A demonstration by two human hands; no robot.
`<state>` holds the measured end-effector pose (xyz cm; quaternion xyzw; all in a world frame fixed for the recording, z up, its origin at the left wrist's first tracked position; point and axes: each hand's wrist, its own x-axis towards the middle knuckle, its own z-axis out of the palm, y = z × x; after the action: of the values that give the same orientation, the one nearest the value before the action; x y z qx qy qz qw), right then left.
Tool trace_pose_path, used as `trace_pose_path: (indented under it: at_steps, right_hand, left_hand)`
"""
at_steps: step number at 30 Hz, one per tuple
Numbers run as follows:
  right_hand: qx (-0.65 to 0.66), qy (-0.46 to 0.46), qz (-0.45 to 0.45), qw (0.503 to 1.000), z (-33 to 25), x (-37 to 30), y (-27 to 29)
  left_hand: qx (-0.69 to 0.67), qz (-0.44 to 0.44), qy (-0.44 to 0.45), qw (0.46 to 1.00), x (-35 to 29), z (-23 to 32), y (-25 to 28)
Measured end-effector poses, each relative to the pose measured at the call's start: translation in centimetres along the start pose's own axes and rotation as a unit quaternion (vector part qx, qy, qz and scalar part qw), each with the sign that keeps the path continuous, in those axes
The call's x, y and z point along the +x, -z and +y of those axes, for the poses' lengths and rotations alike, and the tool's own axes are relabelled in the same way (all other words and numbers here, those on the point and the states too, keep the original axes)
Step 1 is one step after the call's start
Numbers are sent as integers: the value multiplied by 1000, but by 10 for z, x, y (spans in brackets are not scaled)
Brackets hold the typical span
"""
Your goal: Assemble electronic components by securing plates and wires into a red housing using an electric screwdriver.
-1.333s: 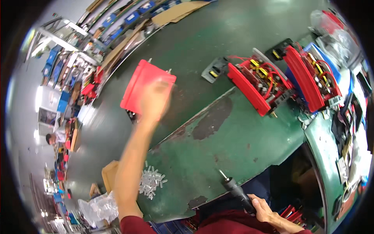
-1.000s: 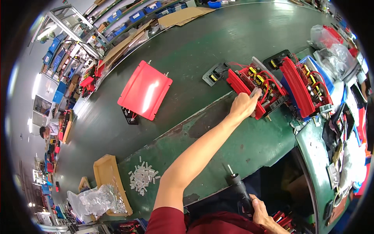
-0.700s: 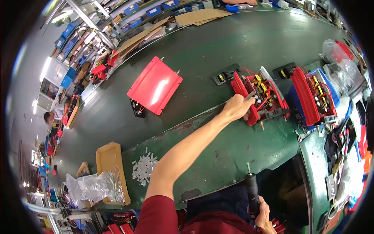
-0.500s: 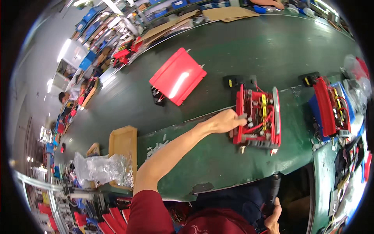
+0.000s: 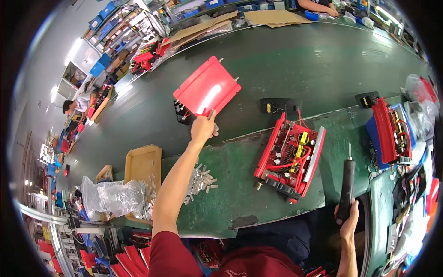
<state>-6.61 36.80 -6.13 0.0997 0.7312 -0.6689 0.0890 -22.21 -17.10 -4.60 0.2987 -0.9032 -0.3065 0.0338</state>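
Note:
My left hand (image 5: 203,130) reaches out to the near corner of a red housing (image 5: 207,87) that lies on the dark green belt. Its fingers are bent together; what they hold, if anything, I cannot make out. A black electric screwdriver (image 5: 347,189) stands upright in my right hand (image 5: 349,217), its thin bit pointing away from me. Between the hands sits an opened red device (image 5: 290,159) with yellow parts, red wires and circuit parts inside. A black end panel (image 5: 279,105) lies behind it, wired to it. Small silvery metal pieces (image 5: 199,179) are heaped beside my left forearm.
On the left are a cardboard tray (image 5: 130,161) and a clear plastic bag (image 5: 110,198). Another opened red device (image 5: 386,131) rests over a blue bin (image 5: 373,134) at right. Flat cardboard (image 5: 277,18) lies along the far edge. Other people work at the far left and far right.
My left hand has left the opened device and moved left to the red housing. The opened device has shifted nearer and turned slightly. My right hand has raised the screwdriver, bit now upward.

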Motion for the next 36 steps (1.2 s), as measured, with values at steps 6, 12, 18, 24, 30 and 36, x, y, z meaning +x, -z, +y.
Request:
trace_pose_path:
  at_steps: [6,12,18,24,30,36]
  right_hand:
    - [-144,31,-8,989,-49,34,-5]
    - [-487,371,136,779,-75,85,-25]
    - [-453,579,-126,666,-101,128,-69]
    - [-427,640,-290,569,-117,156,-70]
    - [-338,620,-334,624,-80,84,-135]
    - [-341,596,-303,661,-80,46,-155]
  left_hand:
    - [134,76,-7,988,37,-38,11]
    - [228,91,-28,969,26,-34,42]
    - [48,-25,-118,992,-144,47,6]
    - [-38,-101,-47,993,-239,47,12]
    - [34,-42,-40,998,-269,28,24]
    - [-109,-74,-77,988,-273,-4,31]
